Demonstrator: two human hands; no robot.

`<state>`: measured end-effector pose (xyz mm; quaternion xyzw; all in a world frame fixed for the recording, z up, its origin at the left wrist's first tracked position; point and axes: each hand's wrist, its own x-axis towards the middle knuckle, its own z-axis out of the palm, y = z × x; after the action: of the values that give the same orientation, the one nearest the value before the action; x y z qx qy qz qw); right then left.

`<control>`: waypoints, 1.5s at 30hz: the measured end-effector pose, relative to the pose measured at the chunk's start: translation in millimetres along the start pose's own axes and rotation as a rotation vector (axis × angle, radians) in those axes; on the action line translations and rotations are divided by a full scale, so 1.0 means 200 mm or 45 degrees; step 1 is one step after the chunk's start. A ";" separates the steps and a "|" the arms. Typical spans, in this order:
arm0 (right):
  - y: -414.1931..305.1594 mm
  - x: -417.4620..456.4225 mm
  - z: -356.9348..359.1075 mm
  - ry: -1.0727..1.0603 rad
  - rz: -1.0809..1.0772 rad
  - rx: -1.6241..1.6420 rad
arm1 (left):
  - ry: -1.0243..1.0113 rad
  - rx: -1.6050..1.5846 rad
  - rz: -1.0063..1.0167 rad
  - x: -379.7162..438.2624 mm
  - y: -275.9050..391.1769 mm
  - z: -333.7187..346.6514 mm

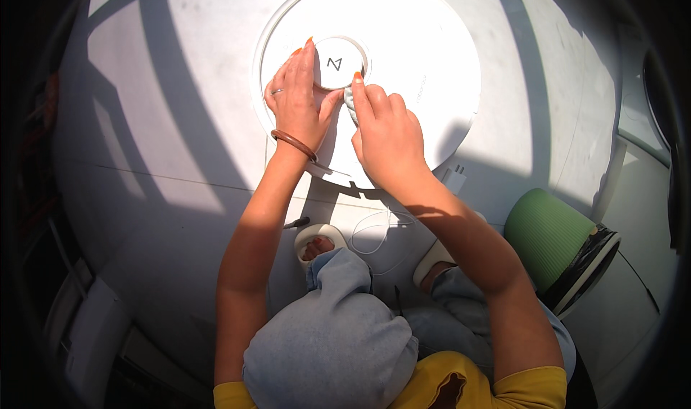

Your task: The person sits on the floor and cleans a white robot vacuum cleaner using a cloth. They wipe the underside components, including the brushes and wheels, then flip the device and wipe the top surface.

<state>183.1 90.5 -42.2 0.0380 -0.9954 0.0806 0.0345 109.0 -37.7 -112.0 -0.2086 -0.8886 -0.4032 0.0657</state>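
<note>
A round white Roborock robot vacuum [415, 36] lies on the sunlit floor, with its raised round turret [337, 58] towards the top. My left hand [299, 93] rests on the vacuum's top, its fingers along the turret's left side and its thumb below it. My right hand [388, 123] holds a light grey cloth [350, 105], partly hidden behind the fingers; its index fingertip touches the turret's lower right edge. The cloth's upper end lies beside my left thumb.
A white plug adapter [454, 179] lies at the vacuum's lower right edge. A thin white cable [372, 251] loops on the floor near my feet, beside a dark connector [297, 223]. A green ribbed bin [548, 236] with a black liner lies tipped at the right.
</note>
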 end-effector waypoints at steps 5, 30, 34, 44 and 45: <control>0.00 0.00 0.01 -0.011 0.025 0.002 | 0.002 -0.010 -0.016 0.00 0.00 0.00; -0.01 -0.05 0.04 0.076 -0.043 -0.024 | 0.004 -0.015 -0.027 0.00 0.00 0.00; -0.01 -0.02 0.02 0.035 -0.004 0.053 | -0.004 -0.001 -0.043 0.00 0.01 0.00; 0.05 -0.05 -0.01 0.110 0.106 0.442 | -0.035 -0.004 -0.057 0.01 0.02 -0.02; 0.08 -0.04 -0.02 0.166 0.144 0.460 | -0.032 -0.003 -0.059 0.01 0.03 -0.02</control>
<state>189.2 106.7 -40.8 -0.0176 -0.9609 0.2622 0.0868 109.5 -36.5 -105.1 -0.1931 -0.8935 -0.4029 0.0448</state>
